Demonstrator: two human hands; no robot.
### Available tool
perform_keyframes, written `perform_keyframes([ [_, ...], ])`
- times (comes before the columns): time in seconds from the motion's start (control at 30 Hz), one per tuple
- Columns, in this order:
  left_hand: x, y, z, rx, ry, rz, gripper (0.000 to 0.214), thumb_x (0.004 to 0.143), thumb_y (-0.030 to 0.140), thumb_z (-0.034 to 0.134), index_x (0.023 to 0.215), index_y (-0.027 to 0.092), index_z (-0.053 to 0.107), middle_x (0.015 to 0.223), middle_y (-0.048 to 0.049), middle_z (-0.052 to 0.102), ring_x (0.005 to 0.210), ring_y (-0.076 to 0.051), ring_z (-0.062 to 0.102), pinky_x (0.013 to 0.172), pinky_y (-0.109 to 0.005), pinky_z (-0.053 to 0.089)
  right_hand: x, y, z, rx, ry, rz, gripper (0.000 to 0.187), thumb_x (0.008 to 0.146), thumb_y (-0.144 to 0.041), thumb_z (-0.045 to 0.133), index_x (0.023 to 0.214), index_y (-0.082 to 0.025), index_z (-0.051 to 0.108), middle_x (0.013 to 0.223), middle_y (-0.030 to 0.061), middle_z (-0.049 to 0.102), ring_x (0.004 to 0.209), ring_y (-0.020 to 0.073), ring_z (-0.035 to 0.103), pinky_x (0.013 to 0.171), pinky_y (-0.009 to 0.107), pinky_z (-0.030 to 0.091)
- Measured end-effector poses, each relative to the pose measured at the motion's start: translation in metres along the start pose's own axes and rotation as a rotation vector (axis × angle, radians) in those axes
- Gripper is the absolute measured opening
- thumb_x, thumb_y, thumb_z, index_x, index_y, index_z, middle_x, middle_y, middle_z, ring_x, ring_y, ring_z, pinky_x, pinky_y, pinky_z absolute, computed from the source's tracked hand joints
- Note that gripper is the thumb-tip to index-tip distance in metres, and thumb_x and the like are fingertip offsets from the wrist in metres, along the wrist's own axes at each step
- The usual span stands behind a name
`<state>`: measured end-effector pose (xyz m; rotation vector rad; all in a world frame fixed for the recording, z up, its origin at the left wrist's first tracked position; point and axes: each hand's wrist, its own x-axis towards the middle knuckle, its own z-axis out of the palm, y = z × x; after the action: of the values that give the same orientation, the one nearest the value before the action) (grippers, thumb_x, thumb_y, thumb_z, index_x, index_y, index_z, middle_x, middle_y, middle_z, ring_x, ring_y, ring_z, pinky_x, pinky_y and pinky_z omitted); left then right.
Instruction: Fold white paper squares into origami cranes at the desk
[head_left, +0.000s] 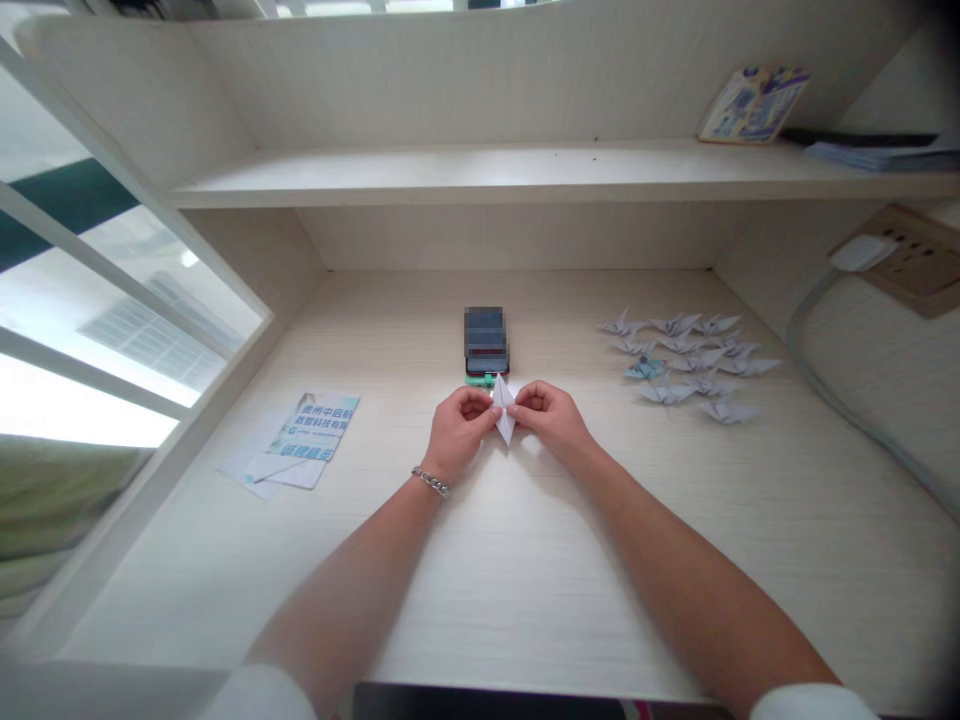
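A small white folded paper piece (504, 411), diamond-shaped and pointed at both ends, is held just above the pale wooden desk (525, 560) at its middle. My left hand (459, 428) pinches its left side with fingers closed; a silver bracelet sits on that wrist. My right hand (551, 418) pinches its right side the same way. Right behind the hands lies a dark phone (486, 340) on a green stand.
Several finished paper cranes (686, 360) are spread at the right back of the desk. Printed paper sheets (296, 442) lie at the left. A shelf above carries a booklet (752, 103). On the right wall a cable (832, 400) runs from a plugged socket (904, 258).
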<state>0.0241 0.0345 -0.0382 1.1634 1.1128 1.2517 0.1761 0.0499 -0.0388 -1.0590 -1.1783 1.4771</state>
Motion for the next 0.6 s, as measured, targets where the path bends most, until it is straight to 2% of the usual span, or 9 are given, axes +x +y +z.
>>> perform_keyframes([
  [0.4, 0.0003, -0.0019, -0.0009, 0.019, -0.003, 0.003, 0.023, 0.064, 0.026, 0.07, 0.08, 0.015, 0.056, 0.075, -0.0033, 0.061, 0.068, -0.012, 0.059, 0.063, -0.024, 0.049, 0.0001, 0.0049, 0.001, -0.076, 0.021, -0.039, 0.027, 0.06, -0.033, 0.071, 0.069, -0.019, 0.049, 0.058, -0.0021, 0.057, 0.055, 0.0144, 0.056, 0.055, 0.029, 0.049],
  [0.6, 0.0002, -0.0016, 0.0021, -0.033, 0.019, 0.019, 0.028, 0.061, 0.023, 0.072, 0.079, 0.015, 0.053, 0.074, -0.0017, 0.059, 0.067, -0.011, 0.058, 0.063, -0.022, 0.048, -0.0023, 0.0042, 0.0058, -0.228, 0.099, -0.167, 0.024, 0.064, -0.028, 0.068, 0.07, -0.019, 0.046, 0.063, -0.0027, 0.053, 0.056, 0.0117, 0.051, 0.053, 0.025, 0.042],
])
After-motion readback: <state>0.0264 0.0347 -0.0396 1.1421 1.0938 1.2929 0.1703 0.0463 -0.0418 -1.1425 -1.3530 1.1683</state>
